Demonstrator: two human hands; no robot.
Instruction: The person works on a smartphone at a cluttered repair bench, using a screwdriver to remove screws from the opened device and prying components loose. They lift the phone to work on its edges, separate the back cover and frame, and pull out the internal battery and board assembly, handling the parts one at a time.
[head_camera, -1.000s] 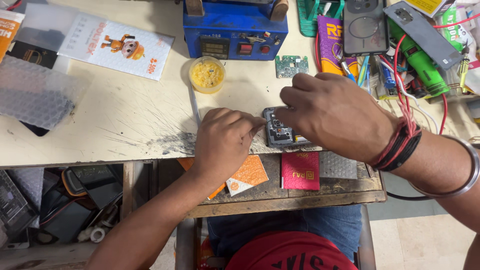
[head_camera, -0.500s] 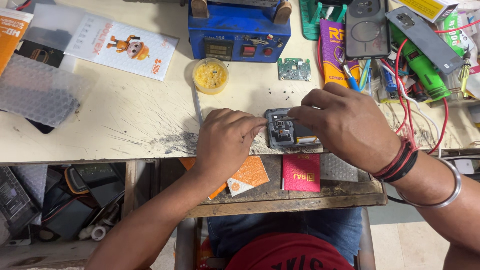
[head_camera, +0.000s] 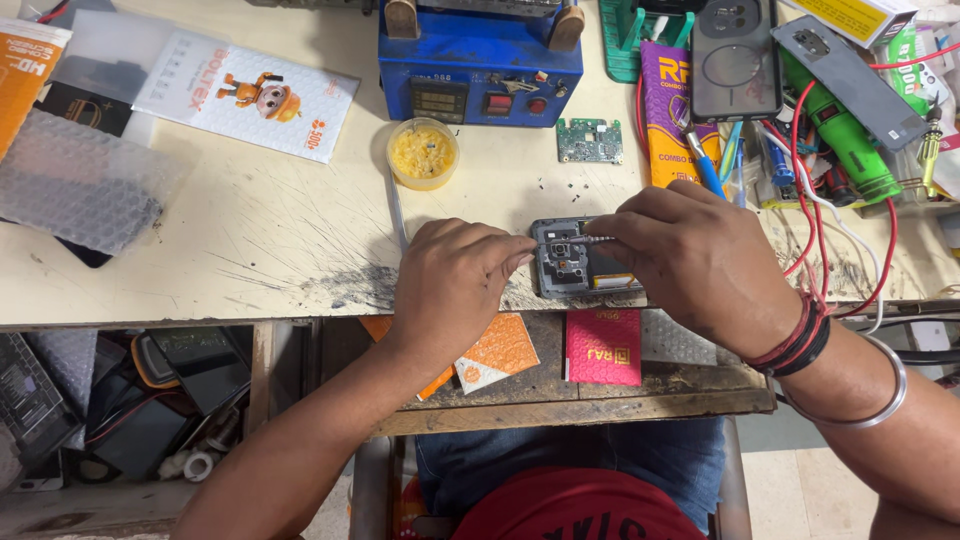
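An opened dark phone body (head_camera: 575, 262) lies at the front edge of the scratched cream workbench (head_camera: 250, 240), its inner boards showing. My left hand (head_camera: 452, 285) rests on the bench and presses a fingertip against the phone's left side. My right hand (head_camera: 700, 262) covers the phone's right half and pinches a thin metal tool (head_camera: 590, 240), whose tip points left onto the camera area. Bracelets and red threads circle my right wrist.
A blue heating machine (head_camera: 480, 65) stands at the back, a small yellow tub (head_camera: 422, 152) and a green circuit board (head_camera: 589, 140) in front of it. Phones, cables and a green tool crowd the right. Bubble wrap (head_camera: 75, 185) and a printed card lie left. An open drawer (head_camera: 560, 370) sits below.
My right hand has shifted right, uncovering the phone's left part, and now holds the thin tool onto it. The left hand stays at the phone's left side.
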